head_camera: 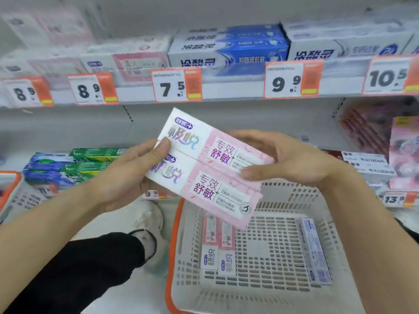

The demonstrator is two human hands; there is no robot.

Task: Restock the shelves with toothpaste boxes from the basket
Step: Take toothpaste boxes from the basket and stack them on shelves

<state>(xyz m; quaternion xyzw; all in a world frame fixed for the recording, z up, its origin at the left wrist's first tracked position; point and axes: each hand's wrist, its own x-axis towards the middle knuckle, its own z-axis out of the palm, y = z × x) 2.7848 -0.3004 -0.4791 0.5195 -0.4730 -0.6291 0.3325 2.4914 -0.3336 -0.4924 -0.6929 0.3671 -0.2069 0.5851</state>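
At the centre of the frame both hands hold two pink-and-white toothpaste boxes (pixel 205 165) side by side, tilted down to the right: the left hand (pixel 133 175) pinches their white end, thumb on top and fingers hidden beneath, while the right hand (pixel 288 159) closes on the pink end, its fingers partly behind the boxes. Below, the white basket (pixel 267 288) with an orange rim is cut off by the bottom edge and holds two more pink boxes (pixel 218 245) and a bluish box (pixel 315 250). The upper shelf (pixel 226 90) and its price tags (pixel 176 85) are blurred.
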